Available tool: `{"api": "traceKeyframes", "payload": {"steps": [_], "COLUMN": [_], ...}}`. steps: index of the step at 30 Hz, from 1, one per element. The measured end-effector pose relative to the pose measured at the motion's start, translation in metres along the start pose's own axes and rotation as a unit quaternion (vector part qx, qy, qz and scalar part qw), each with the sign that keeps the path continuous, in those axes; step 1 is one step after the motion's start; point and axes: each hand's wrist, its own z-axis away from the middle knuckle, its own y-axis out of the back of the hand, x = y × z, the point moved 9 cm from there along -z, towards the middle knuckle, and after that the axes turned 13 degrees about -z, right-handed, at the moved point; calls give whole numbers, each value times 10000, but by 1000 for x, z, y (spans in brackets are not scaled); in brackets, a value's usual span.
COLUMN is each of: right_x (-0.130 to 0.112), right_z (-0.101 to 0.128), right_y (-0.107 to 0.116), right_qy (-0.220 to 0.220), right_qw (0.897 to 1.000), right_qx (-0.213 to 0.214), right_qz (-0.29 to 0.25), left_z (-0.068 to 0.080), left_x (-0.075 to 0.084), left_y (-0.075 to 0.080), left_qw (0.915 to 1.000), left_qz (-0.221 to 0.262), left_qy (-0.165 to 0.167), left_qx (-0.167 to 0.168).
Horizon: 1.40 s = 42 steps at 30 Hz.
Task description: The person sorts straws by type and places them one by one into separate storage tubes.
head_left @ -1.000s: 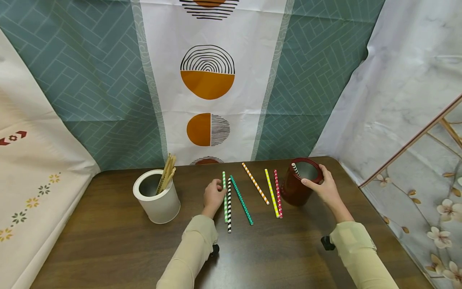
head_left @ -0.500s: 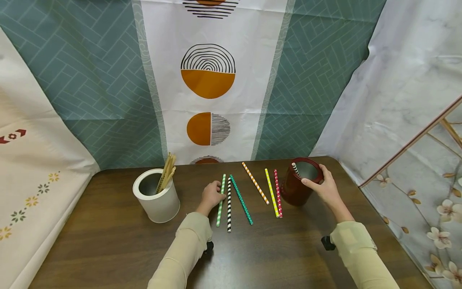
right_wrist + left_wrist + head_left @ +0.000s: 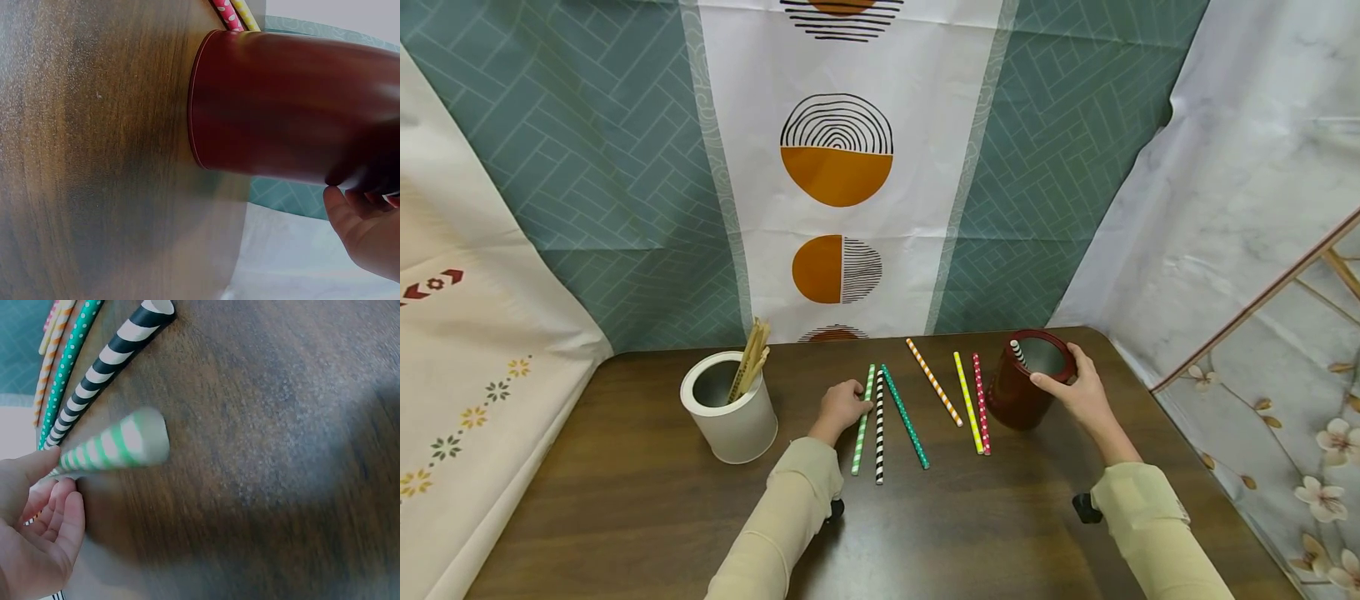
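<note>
My left hand pinches a green-and-white striped paper straw between thumb and fingers. In the left wrist view, the near end of that straw looks blurred and lifted off the wood. Close to its right lies a black-and-white striped straw, then a teal dotted one. My right hand grips the rim of a dark red cup, thumb at the front and fingers around the right side. Inside the cup leans another black-and-white straw. The right wrist view shows the cup wall and my fingertips against it.
An orange striped straw, a yellow straw and a pink dotted straw lie left of the cup. At the left stands a white cup holding wooden sticks. Fabric hangings border the brown table.
The green-striped straw has shifted left and tilted in my left hand, away from the black-and-white straw. My right hand stays on the cup.
</note>
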Motion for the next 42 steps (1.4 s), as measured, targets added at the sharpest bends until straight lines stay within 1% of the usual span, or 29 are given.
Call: {"api": "traceKeyframes", "payload": {"steps": [4, 7, 11, 14, 17, 20, 23, 27, 30, 33, 36, 39, 42], "right_x": [0, -1, -2, -4, -5, -5, -5, -5, -5, -5, -4, -4, -3], "right_z": [1, 1, 1, 1, 1, 1, 1, 1, 1, 1, 1, 1, 1], "right_y": [0, 0, 0, -1, -1, 0, 0, 0, 1, 1, 0, 0, -1], "right_qy": [-4, -10, 2, 27, 49, 69, 92, 111, 118, 129, 123, 106, 100], "right_qw": [10000, 10000, 10000, 10000, 10000, 10000, 9999, 9999, 9999, 9999, 9999, 9999, 9999], "right_qx": [-10, -8, -2, -5, -10, 16, 29, 23, 24, 27, 17, 16, 7], "right_qz": [-23, -38, -31, -45, -63, -44, -55, -63, -48, -32, -33, -42, -67], "left_z": [1, 2, 2, 1, -1, -1, 2, 6, 7, 8, 7, 5, 3], "left_x": [0, 2, 2, 2, 3, 3, 5, 9, 12, 17, 22, 26, 29], "left_y": [3, 4, 2, 1, 0, -2, 0, 2, 2, 3, 7, 13, 21], "left_qw": [9999, 9995, 9984, 9971, 9957, 9950, 9919, 9814, 9708, 9604, 9541, 9524, 9558], "left_qz": [-150, -320, -528, -676, -687, -307, 356, 1195, 1627, 1926, 2098, 2177, 2130], "left_qy": [2, -31, -55, -160, -351, -409, -346, -254, -255, -293, -369, -417, -431], "left_qx": [79, 14, -174, -301, -521, -855, -1168, -1482, -1745, -1992, -2105, -2093, -1980]}}
